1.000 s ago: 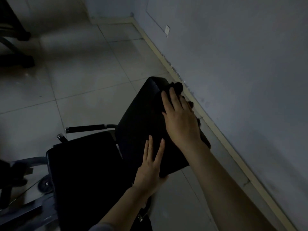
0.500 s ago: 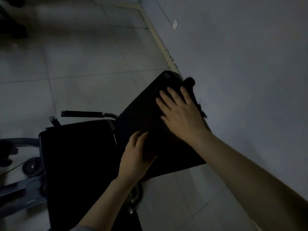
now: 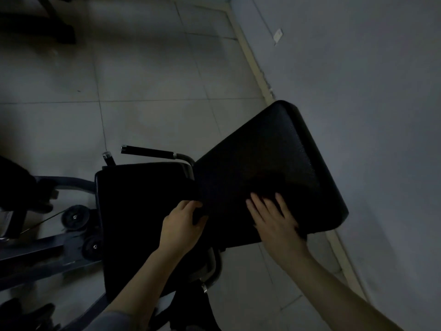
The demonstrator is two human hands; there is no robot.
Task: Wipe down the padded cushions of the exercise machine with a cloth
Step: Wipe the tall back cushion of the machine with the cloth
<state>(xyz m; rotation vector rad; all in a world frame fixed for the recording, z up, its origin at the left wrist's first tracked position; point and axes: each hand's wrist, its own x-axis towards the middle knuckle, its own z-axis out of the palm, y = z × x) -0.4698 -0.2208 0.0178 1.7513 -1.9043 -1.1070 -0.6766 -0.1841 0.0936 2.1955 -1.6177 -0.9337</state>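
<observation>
The machine's black padded back cushion (image 3: 269, 149) slants up toward the wall, and the black seat cushion (image 3: 138, 199) lies to its left. My right hand (image 3: 274, 220) presses flat on the lower part of the back cushion, over a dark cloth (image 3: 267, 185) that shows just beyond my fingertips; the cloth is hard to tell from the pad in the dim light. My left hand (image 3: 181, 223) curls around the back cushion's lower left edge, where it meets the seat.
A black-gripped handle bar (image 3: 148, 151) sticks out behind the seat. The machine's frame and small wheels (image 3: 75, 217) are at the left. A grey wall (image 3: 358, 91) and its skirting run close along the right. Pale floor tiles (image 3: 155, 68) lie beyond.
My right hand has slid with the cloth from the cushion's top end down toward its lower part. My left hand has shifted from lying flat on the pad to gripping its lower left edge.
</observation>
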